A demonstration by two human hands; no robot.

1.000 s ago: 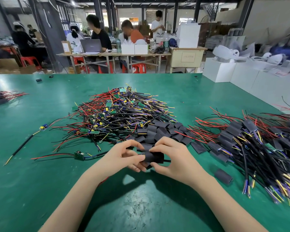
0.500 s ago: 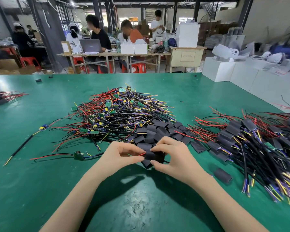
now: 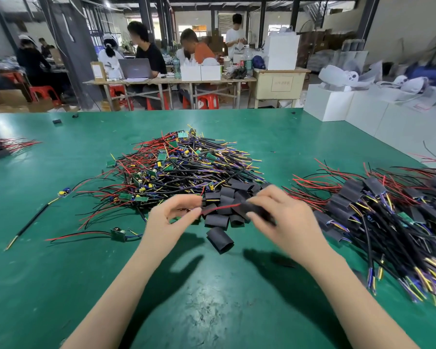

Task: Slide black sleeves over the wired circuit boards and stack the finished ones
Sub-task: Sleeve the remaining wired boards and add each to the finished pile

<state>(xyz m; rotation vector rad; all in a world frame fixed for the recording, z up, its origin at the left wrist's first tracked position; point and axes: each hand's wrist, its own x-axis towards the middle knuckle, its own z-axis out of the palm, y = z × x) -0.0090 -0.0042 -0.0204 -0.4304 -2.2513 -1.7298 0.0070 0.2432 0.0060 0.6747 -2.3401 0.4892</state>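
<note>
Blurred right hand (image 3: 285, 220) grips black sleeve (image 3: 256, 210), hiding its board.

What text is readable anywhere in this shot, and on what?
Nothing reads cleanly.
Paper sign on the beige cabinet: one line of characters, too blurred to read.
Brown box on the far table: a white label, print too small to read.
White boxes beside the laptop: no visible print.
Circuit boards in the middle pile and black sleeves: no legible markings.
</note>
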